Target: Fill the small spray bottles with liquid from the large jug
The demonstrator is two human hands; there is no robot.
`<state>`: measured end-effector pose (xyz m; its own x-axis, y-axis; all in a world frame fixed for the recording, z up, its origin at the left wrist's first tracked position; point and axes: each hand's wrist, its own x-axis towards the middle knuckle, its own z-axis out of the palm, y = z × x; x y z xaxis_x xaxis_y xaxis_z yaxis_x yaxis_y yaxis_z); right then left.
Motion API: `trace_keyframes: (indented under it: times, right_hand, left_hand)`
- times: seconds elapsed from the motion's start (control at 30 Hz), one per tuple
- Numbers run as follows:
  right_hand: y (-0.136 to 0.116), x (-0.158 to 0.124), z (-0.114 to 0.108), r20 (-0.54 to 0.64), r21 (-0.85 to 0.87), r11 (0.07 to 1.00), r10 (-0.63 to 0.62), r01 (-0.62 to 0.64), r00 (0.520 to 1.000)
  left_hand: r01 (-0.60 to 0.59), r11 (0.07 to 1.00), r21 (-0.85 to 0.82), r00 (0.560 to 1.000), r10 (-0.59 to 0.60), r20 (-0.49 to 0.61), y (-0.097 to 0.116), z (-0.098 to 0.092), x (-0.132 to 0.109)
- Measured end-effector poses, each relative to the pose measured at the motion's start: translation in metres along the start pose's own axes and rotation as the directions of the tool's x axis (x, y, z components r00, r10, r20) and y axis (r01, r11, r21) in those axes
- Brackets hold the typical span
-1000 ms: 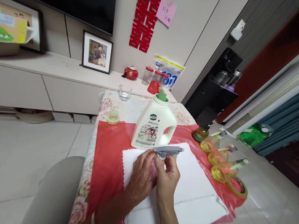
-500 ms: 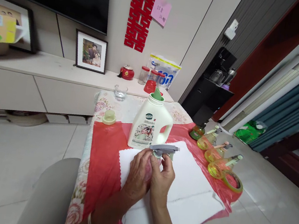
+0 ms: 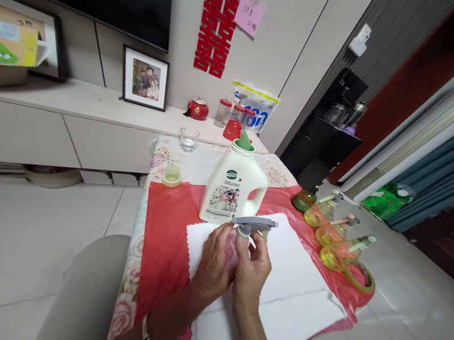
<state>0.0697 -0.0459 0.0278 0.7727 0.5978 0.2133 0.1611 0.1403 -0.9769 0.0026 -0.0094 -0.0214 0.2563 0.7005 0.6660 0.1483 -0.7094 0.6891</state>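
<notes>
My left hand (image 3: 213,260) is closed around the pinkish body of a spray bottle (image 3: 231,251). With thumb and fingers, my right hand (image 3: 253,266) grips the collar just under its grey trigger head (image 3: 255,222). The bottle is upright over a white cloth (image 3: 292,301), and much of its body is hidden by my fingers. Right behind my hands stands a cream detergent jug (image 3: 217,191), uncapped, with a green spout showing in its mouth. Its pale cap (image 3: 172,175) sits on the table to the left.
At the table's right edge stand a dark green pump bottle (image 3: 305,198), several yellow spray bottles (image 3: 336,256) and a roll of tape (image 3: 371,285). A glass cup (image 3: 188,142) is at the back left. Red plastic sheeting (image 3: 164,240) covers part of the table.
The whole view has shifted slightly, so things appear a little farther right. Both hands keep their hold on the spray bottle, with only slight finger movement at the collar.
</notes>
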Motion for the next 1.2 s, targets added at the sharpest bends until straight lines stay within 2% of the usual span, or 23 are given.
trace_keyframes:
  times: [0.1,0.23,0.37,0.47,0.57,0.67,0.8,0.87,0.93,1.0,1.1,1.2]
  right_hand:
    - [0.001,-0.004,-0.004,0.015,-0.006,1.000,-0.008,0.008,1.000]
    - [0.002,-0.009,-0.021,0.028,-0.029,0.999,-0.027,0.028,0.999]
    - [-0.001,-0.003,-0.047,-0.018,-0.059,0.997,-0.054,0.053,0.998]
    - [-0.015,0.010,-0.066,-0.044,-0.084,0.993,-0.091,0.087,0.995]
    - [-0.042,0.027,-0.080,0.069,-0.114,0.985,-0.120,0.128,0.990]
    - [-0.073,0.043,-0.084,0.337,-0.207,0.950,-0.156,0.234,0.928]
    - [-0.107,0.058,-0.076,0.610,-0.339,0.844,-0.139,0.415,0.780]
    - [-0.119,0.062,-0.070,0.711,-0.401,0.779,-0.067,0.483,0.700]
    - [-0.128,0.064,-0.064,0.764,-0.470,0.699,0.018,0.538,0.645]
    - [-0.132,0.064,-0.059,0.760,-0.563,0.588,0.090,0.581,0.644]
    - [-0.133,0.063,-0.054,0.713,-0.669,0.436,0.150,0.601,0.685]
    - [-0.132,0.064,-0.052,0.698,-0.696,0.396,0.176,0.599,0.694]
  left_hand:
    - [0.019,0.999,-0.027,1.000,-0.019,0.009,0.000,0.000,-0.001]
    - [0.132,0.989,-0.070,0.991,-0.130,0.022,0.004,0.001,0.001]
    - [0.298,0.948,-0.114,0.954,-0.293,0.062,0.007,0.001,0.004]
    - [0.368,0.917,-0.154,0.929,-0.355,0.104,0.009,-0.001,0.005]
    - [0.382,0.902,-0.200,0.921,-0.353,0.166,0.011,-0.003,0.006]
    - [0.409,0.874,-0.263,0.905,-0.350,0.243,0.013,-0.007,0.006]
    - [0.425,0.828,-0.366,0.885,-0.295,0.360,0.015,-0.009,0.006]
    - [0.446,0.801,-0.400,0.872,-0.288,0.396,0.015,-0.008,0.006]
    - [0.490,0.765,-0.417,0.851,-0.316,0.420,0.015,-0.008,0.006]
    - [0.530,0.738,-0.418,0.830,-0.351,0.434,0.015,-0.007,0.007]
    - [0.550,0.734,-0.399,0.818,-0.378,0.433,0.016,-0.005,0.007]
    - [0.532,0.755,-0.383,0.829,-0.373,0.417,0.016,-0.004,0.007]
